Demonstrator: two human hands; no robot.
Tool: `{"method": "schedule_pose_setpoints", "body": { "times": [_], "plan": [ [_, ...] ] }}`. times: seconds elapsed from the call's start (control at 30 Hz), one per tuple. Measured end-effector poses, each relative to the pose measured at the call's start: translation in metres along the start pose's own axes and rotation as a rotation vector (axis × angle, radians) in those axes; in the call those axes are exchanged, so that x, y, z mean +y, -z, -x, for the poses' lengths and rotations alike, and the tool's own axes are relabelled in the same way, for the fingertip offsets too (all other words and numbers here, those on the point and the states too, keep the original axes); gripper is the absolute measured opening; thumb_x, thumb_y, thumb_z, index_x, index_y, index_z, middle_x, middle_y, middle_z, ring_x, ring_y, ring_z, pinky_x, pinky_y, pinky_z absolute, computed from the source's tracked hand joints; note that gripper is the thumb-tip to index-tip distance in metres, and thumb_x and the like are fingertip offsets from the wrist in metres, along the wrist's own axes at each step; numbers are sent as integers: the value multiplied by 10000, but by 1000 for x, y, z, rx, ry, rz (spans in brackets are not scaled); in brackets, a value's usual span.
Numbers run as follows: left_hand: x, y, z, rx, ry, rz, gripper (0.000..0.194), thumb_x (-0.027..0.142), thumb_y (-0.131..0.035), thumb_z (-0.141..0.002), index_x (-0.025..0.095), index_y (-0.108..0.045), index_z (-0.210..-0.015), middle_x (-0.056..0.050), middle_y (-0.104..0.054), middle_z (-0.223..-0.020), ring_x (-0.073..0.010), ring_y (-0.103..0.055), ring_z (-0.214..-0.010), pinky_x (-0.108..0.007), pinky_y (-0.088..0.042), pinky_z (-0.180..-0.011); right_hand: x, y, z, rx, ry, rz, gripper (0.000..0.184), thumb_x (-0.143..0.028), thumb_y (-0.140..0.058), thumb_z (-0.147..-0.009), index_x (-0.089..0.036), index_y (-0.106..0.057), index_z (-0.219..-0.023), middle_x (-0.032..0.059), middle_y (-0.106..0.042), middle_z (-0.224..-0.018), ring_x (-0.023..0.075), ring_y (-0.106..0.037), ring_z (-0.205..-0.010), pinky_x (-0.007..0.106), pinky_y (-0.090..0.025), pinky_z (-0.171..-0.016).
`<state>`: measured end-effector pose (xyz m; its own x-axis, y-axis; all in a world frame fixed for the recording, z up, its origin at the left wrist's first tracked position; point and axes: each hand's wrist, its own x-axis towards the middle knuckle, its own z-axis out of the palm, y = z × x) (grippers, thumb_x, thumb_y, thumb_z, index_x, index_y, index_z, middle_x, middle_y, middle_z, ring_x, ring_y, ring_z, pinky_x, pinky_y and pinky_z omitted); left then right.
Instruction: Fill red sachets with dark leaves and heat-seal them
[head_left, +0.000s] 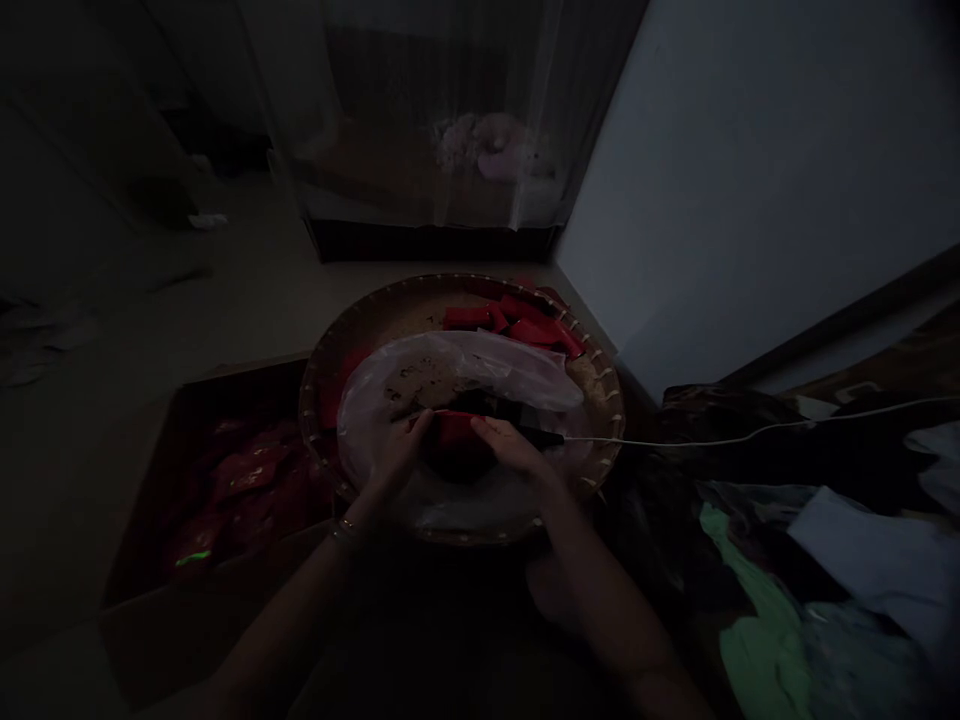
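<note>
Both my hands hold a small red packet (453,432) by its two sides. My left hand (405,445) grips its left edge, thumb on top; my right hand (506,440) grips the right edge. The packet is over a clear plastic bag (465,350) spread open on a round woven bamboo tray (360,312). Dark loose bits lie inside the bag. A black object (546,437) with a white cord (675,443) lies just right of my right hand; its kind is too dark to tell. More red packets (517,320) lie at the tray's far right.
A cardboard box (214,580) with several shiny red packets stands left of the tray. Clothes (862,550) are heaped on the right. A pale wall panel (750,180) rises at the right, and a translucent curtain (420,120) hangs behind. The room is dim.
</note>
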<state>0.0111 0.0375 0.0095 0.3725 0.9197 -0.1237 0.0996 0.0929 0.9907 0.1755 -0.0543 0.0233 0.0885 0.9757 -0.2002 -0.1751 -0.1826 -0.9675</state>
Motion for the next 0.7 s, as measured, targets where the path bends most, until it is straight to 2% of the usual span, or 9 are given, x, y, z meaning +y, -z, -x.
{"method": "schedule_pose_setpoints", "body": {
  "times": [0.13, 0.23, 0.33, 0.43, 0.5, 0.57, 0.63, 0.7],
  "plan": [
    [4, 3, -6, -52, 7, -43, 449, 560, -666, -685, 132, -756, -789, -23, -704, -669, -181, -617, -634, -233, -442, -541, -5, 5, -1, 62, 6, 56, 495, -595, -630, -744, -153, -707, -952, 41, -730, -893, 189, -652, -826, 385, -489, -873],
    [6, 3, -7, -90, 23, -48, 467, 573, -664, -670, 126, -753, -775, -22, -705, -675, -186, -615, -652, -232, -437, -552, -9, 3, 3, -38, -49, -141, 492, -552, -688, -709, -164, -690, -1011, 72, -722, -1005, 220, -662, -899, 410, -528, -832],
    [1, 3, -8, -145, 22, -46, 473, 572, -659, -670, 137, -757, -827, -28, -726, -743, -203, -637, -710, -246, -468, -614, -6, 0, 5, -105, -132, -288, 478, -513, -686, -736, -164, -666, -1061, 101, -705, -1071, 231, -665, -941, 407, -552, -794],
    [-5, 7, -11, -184, -21, -104, 479, 569, -592, -743, 147, -751, -906, -53, -741, -872, -230, -661, -816, -285, -498, -721, 0, 2, 5, -25, -187, -281, 414, -505, -621, -808, -155, -671, -1024, 95, -723, -995, 192, -682, -858, 348, -553, -760],
    [-5, 10, -10, -121, -133, -199, 475, 532, -551, -802, 151, -716, -1033, -87, -725, -1000, -250, -657, -918, -327, -502, -793, 2, 4, 4, 33, -190, -256, 377, -491, -588, -842, -163, -674, -1007, 79, -727, -964, 165, -680, -826, 312, -542, -754],
    [-1, 12, -7, -59, -356, -378, 525, 478, -619, -786, 167, -623, -1208, -123, -664, -1168, -276, -609, -1063, -384, -471, -903, 2, 5, 3, 49, -172, -236, 369, -490, -557, -866, -164, -676, -990, 68, -729, -936, 153, -676, -815, 300, -531, -766],
    [5, 11, -1, -118, -612, -641, 701, 425, -757, -678, 192, -541, -1303, -140, -593, -1281, -318, -517, -1188, -450, -390, -1009, 0, 3, 2, 28, -150, -202, 404, -514, -518, -882, -154, -680, -968, 64, -730, -891, 153, -671, -801, 302, -523, -781],
    [10, 9, 5, -230, -752, -849, 693, 369, -774, -674, 218, -535, -1307, -126, -595, -1280, -338, -476, -1208, -487, -353, -1027, 0, 0, 0, 2, -135, -160, 449, -549, -487, -886, -150, -684, -944, 56, -726, -847, 157, -666, -784, 310, -521, -782]
  ]
}}
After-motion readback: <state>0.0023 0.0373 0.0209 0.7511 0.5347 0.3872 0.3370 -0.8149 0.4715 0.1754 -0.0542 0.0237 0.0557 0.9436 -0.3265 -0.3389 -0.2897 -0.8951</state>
